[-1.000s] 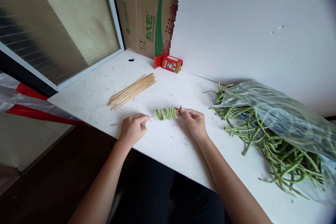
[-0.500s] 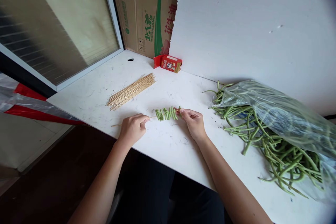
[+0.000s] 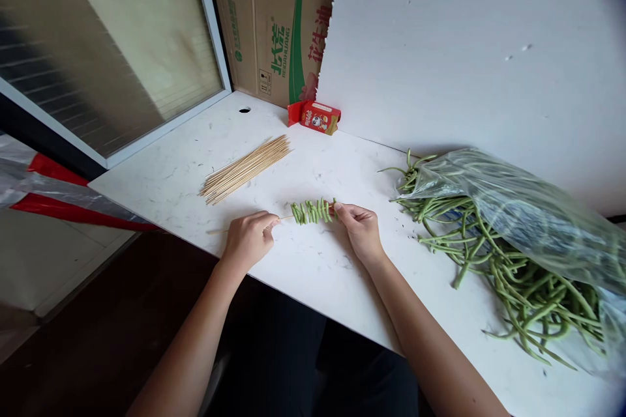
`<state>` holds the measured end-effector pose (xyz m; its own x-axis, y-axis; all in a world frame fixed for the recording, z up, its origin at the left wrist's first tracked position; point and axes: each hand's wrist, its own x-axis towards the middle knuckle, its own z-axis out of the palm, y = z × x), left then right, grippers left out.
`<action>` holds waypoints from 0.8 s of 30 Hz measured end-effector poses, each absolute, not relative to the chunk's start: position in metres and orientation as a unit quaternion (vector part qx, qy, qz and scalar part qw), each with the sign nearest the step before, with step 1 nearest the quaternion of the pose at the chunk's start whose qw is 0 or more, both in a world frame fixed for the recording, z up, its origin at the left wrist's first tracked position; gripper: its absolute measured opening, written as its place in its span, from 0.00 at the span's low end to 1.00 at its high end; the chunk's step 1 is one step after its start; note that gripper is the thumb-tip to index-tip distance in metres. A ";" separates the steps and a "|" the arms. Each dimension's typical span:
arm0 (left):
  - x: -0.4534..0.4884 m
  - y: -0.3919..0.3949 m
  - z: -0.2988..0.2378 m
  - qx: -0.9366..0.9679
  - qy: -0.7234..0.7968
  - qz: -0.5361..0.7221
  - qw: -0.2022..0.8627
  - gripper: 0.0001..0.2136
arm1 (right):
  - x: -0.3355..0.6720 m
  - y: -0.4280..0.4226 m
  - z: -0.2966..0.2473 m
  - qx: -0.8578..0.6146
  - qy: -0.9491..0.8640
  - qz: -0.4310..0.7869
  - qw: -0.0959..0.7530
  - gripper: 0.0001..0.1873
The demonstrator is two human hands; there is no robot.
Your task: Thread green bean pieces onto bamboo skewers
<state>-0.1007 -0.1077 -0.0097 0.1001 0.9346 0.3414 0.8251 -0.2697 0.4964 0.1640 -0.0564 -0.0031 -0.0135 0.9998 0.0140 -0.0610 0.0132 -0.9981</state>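
My left hand (image 3: pixel 252 234) is closed around a thin bamboo skewer (image 3: pixel 285 217), whose tail sticks out to the left past the knuckles. Folded loops of green bean (image 3: pixel 312 212) are threaded along the skewer between my two hands. At the right end, my right hand (image 3: pixel 360 228) pinches the last piece of bean by the skewer's end; the fingers partly cover what they grip. Behind my left hand lies a bundle of bamboo skewers (image 3: pixel 245 169) on the white tabletop (image 3: pixel 303 273).
To the right, many long green beans (image 3: pixel 542 300) spill from a clear plastic bag (image 3: pixel 528 215). A small red box (image 3: pixel 320 118) stands at the back before a cardboard carton (image 3: pixel 274 26). A white panel (image 3: pixel 440 45) rises behind, and a framed glass pane (image 3: pixel 147 45) borders the left.
Both hands stay almost in place on the skewer. The threaded beans have shifted very slightly, and the whole view has moved a little.
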 end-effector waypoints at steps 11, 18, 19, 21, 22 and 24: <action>-0.099 -0.108 -0.011 0.739 0.589 0.311 0.101 0.15 | 0.160 -0.060 0.004 -0.489 -0.542 0.483 0.483 0.26; -0.100 -0.107 -0.009 0.729 0.588 0.331 0.114 0.14 | 0.156 -0.059 0.000 -0.505 -0.525 0.475 0.494 0.26; -0.100 -0.106 -0.009 0.728 0.589 0.332 0.114 0.13 | 0.156 -0.058 -0.002 -0.502 -0.515 0.485 0.497 0.27; -0.100 -0.106 -0.009 0.726 0.590 0.334 0.115 0.13 | 0.157 -0.056 -0.004 -0.490 -0.480 0.521 0.508 0.28; -0.100 -0.106 -0.009 0.723 0.593 0.335 0.115 0.13 | 0.157 -0.055 -0.005 -0.483 -0.457 0.540 0.516 0.29; -0.099 -0.106 -0.008 0.716 0.603 0.331 0.118 0.12 | 0.160 -0.053 -0.004 -0.470 -0.418 0.571 0.529 0.31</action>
<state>-0.0994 -0.1063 -0.0083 0.0535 0.9417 0.3321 0.7857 -0.2450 0.5680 0.1601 -0.0529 -0.0045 -0.0002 0.9955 -0.0947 -0.2111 -0.0926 -0.9731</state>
